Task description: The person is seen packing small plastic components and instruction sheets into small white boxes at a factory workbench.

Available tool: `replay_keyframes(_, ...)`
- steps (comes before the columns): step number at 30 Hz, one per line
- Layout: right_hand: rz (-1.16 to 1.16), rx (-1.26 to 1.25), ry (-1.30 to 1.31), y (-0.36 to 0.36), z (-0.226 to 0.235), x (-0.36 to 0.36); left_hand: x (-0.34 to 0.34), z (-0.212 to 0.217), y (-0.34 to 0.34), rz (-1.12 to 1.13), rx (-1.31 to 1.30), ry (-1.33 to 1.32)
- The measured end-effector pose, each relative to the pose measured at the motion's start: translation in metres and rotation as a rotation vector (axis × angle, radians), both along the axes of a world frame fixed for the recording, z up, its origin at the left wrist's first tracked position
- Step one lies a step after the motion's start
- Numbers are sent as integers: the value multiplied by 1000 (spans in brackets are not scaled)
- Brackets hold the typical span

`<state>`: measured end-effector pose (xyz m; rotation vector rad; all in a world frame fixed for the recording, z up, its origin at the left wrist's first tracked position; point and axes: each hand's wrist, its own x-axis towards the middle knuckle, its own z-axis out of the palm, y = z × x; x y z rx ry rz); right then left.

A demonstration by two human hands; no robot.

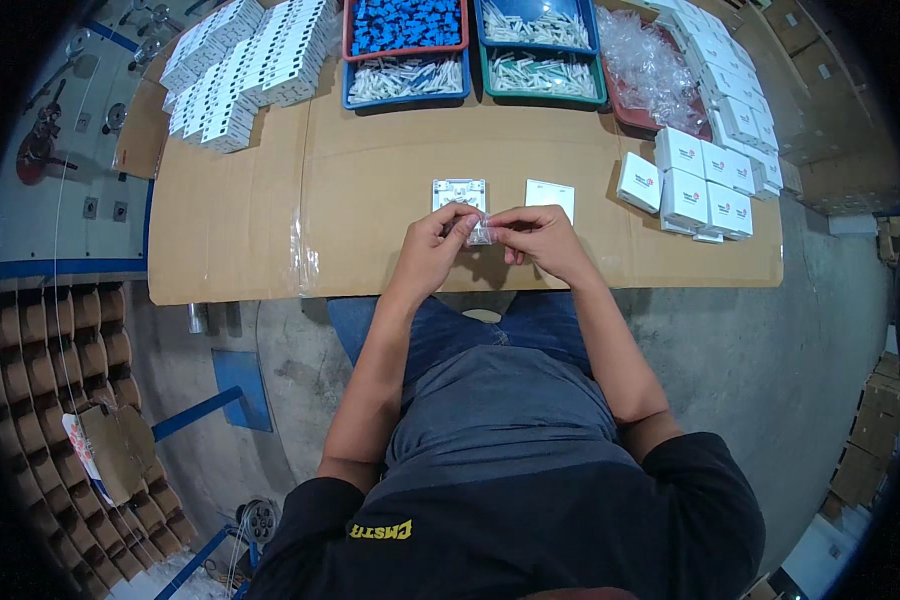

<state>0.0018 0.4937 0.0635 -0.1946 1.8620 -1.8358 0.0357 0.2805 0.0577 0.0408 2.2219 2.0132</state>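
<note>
A small clear plastic bag (481, 234) is pinched between both hands above the near edge of the cardboard-covered table (390, 170). My left hand (433, 248) grips its left side, my right hand (537, 238) its right side. Just beyond the hands lie a white square plate part (459, 192) and a white flat square cover (550, 195) on the cardboard.
Trays at the back hold blue parts (405, 22) and white parts (540, 72); a red tray (650, 75) holds clear bags. White small boxes (705, 185) stack at right, more white boxes (245, 65) at left. A divided cardboard crate (80, 400) stands on the floor, left.
</note>
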Motion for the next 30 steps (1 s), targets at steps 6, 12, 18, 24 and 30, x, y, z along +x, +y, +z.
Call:
replay_keyframes(6, -16, -17, -27, 1, 0, 1, 0, 0, -7, -2, -21, -19)
replay_keyframes(12, -20, 46, 42, -2, 2, 4, -2, 5, -15, -42, -170, -28)
replay_keyframes(18, 88, 224, 429, -1, 7, 1, 2, 11, -15, -40, -529, 517)
replay_keyframes(24, 109, 309, 468, -8, 27, 6, 5, -1, -12, -67, -519, 496)
replay_keyframes(30, -66, 89, 131, -4, 34, 6, 6, 7, -6, 42, -322, 501)
